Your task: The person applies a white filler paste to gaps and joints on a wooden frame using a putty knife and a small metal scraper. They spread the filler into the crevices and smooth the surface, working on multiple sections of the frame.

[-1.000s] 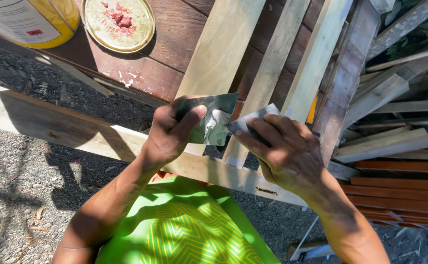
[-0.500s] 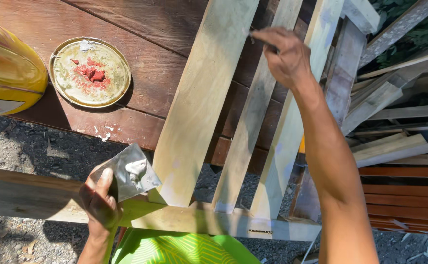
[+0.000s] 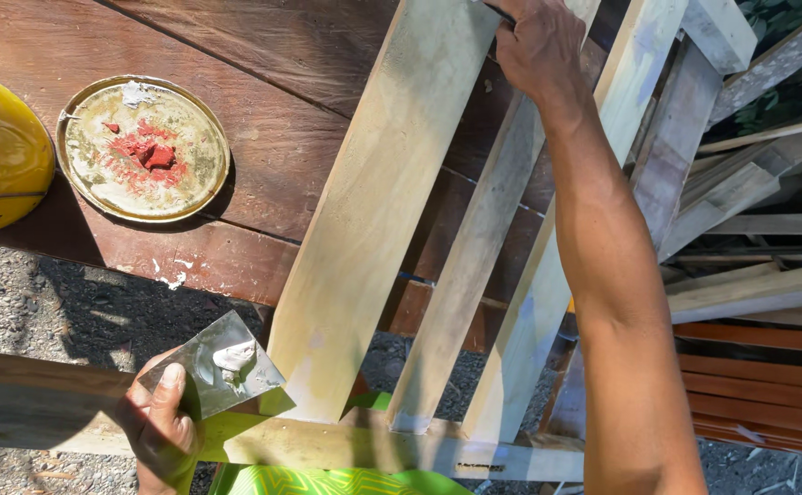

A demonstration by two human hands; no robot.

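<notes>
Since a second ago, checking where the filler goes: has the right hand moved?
Yes. The right hand has left the metal plate in the left hand and moved up to the far end of the plank.

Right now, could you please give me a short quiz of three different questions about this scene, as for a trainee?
1. True or false: the left hand holds a flat metal scraper with pale putty on it.
2. Where is the right hand? A) on the round tin lid B) at the far end of the pale wooden slats C) on the gravel
3. What colour is the lump in the lid?

Key: 1 true; 2 B; 3 red.
</notes>
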